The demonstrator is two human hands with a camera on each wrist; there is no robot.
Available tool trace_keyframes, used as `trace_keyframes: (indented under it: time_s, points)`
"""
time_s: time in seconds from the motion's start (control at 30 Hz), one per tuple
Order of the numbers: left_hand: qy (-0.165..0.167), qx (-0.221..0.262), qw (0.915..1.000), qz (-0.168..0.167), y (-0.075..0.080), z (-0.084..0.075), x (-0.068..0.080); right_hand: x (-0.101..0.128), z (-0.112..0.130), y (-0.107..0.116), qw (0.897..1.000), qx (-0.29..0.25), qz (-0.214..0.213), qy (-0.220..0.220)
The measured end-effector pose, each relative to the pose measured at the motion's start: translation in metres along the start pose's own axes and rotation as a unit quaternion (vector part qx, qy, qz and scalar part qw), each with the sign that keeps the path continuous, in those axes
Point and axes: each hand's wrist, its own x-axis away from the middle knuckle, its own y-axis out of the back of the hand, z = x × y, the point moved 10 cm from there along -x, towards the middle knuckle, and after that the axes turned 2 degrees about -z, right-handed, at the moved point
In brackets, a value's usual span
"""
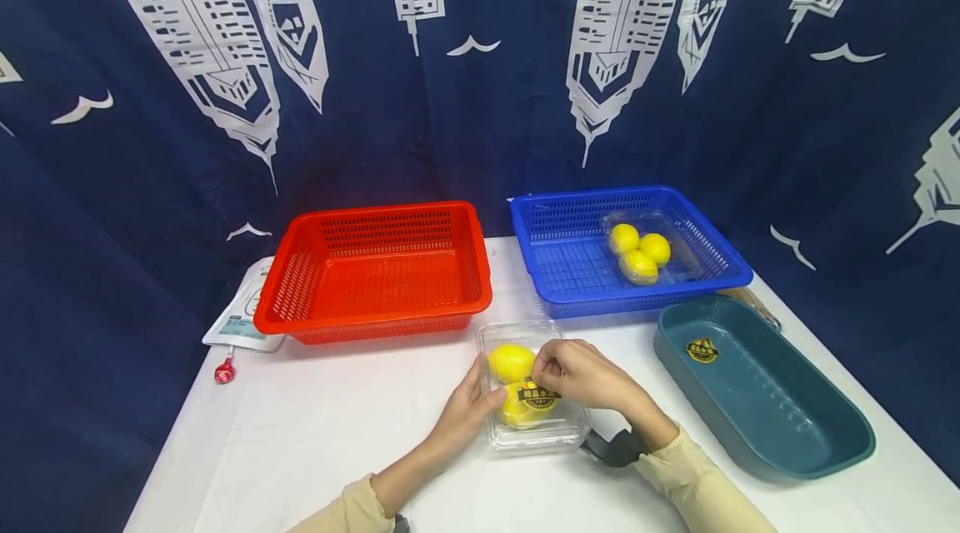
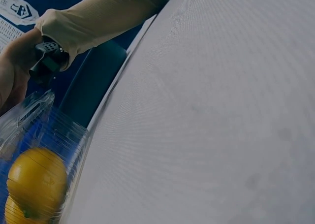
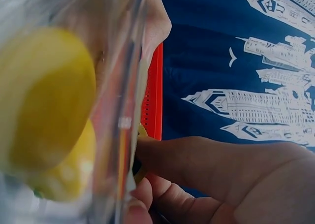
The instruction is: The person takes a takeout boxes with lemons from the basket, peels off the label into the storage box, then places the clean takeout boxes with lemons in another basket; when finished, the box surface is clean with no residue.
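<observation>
A clear plastic clamshell box (image 1: pixel 501 335) with yellow lemons (image 1: pixel 512 362) inside is tilted up above the white table in the head view. My left hand (image 1: pixel 459 412) grips its left side, thumb over the lid. At the lid, my right hand (image 1: pixel 588 375) pinches a black-and-gold sticker (image 1: pixel 538 394) between thumb and fingers; the sticker lies against the lid over the lower lemon. In the right wrist view the right thumb and fingers meet at the sticker's edge (image 3: pixel 142 131), beside the box wall. The left wrist view shows a lemon (image 2: pixel 37 182) through the plastic; left fingers behind the box are hidden.
A red basket (image 1: pixel 375 322) stands at the back left, partly over a white pouch (image 1: pixel 251 308) with a red round tag (image 1: pixel 224 371). A blue basket (image 1: pixel 558 297) holds another box of lemons (image 1: pixel 639 266). Right of my hands is a teal tub (image 1: pixel 787 387) bearing a similar sticker (image 1: pixel 702 350).
</observation>
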Motion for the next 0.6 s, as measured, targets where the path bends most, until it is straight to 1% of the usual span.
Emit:
trace_keyframes:
  time_s: [0.2, 0.6]
  points:
    - [-0.008, 0.001, 1.0000, 0.001, -0.0009, -0.0033, 0.0009, -0.0002, -0.0014, -0.0011, 1.000, -0.012, 0.012, 0.000]
    - [-0.001, -0.001, 1.0000, 0.000, -0.0008, -0.0015, -0.0001, 0.0005, 0.0018, -0.0014, 0.999, -0.023, 0.021, 0.026]
